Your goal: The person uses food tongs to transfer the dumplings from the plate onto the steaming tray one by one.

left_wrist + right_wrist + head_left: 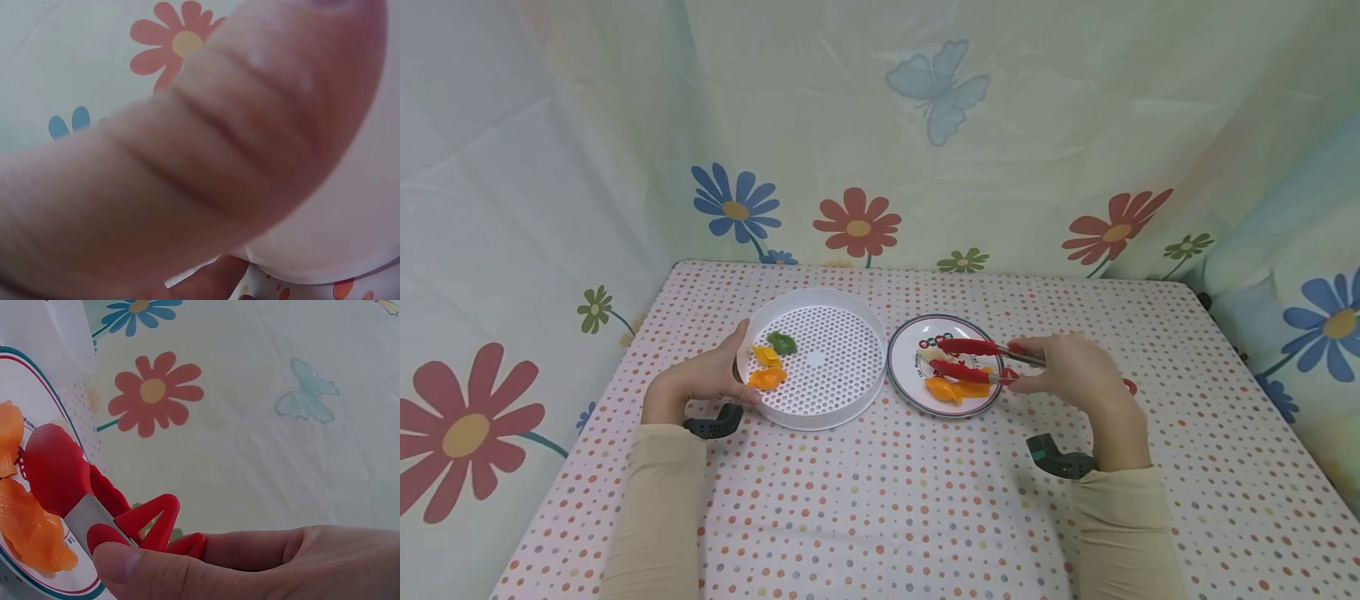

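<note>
Right hand (1077,372) is holding tongs (967,347) over the plate (905,367).
The tongs' tips are standing apart near orange pieces (943,389); the left hand (706,376) is gripping the tray (842,358), where a green piece (783,342) is lying.

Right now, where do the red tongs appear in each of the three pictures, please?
Head: right of centre, the red tongs are over the plate, held by the right hand.
Left wrist: not in this picture.
Right wrist: in the lower left, in front of the plate's edge.
Shared landmark: the white perforated tray, left of centre from the head, lower right from the left wrist, upper left from the right wrist.
</note>
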A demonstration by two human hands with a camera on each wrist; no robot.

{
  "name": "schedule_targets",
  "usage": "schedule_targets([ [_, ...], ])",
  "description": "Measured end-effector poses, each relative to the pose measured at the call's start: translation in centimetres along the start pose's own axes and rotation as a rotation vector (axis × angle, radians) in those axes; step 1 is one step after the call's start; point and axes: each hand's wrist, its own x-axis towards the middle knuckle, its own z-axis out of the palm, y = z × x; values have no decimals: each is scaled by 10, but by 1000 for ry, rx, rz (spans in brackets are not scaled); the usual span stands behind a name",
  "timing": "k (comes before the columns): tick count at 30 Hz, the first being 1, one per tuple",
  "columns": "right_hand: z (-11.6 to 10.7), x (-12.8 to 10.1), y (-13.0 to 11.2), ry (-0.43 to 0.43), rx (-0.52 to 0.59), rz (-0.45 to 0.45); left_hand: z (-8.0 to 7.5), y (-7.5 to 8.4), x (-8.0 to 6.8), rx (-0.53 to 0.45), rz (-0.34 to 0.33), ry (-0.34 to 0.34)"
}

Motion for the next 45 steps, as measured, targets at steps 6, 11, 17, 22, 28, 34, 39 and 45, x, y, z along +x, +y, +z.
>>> schedule_targets([
  [6,3,1,-3,4,-24,-15,0,0,0,5,8,-3],
  [11,3,1,-3,2,-17,-11,0,0,0,-4,12,0],
  [17,4,2,-2,0,-8,-14,0,1,-1,-17,24,2],
  [22,5,3,-1,1,-3,-16,0,1,0,-17,3,6],
  [28,4,2,0,-3,2,-2,0,1,1,5,-20,1],
  [34,2,0,-1,12,6,-9,-1,1,-1,-2,-16,4],
  [39,-1,-1,-6,77,37,-45,-1,0,-1,-27,-1,3],
  [45,-4,-10,-27,191,30,-85,0,0,1,-9,19,-1],
])
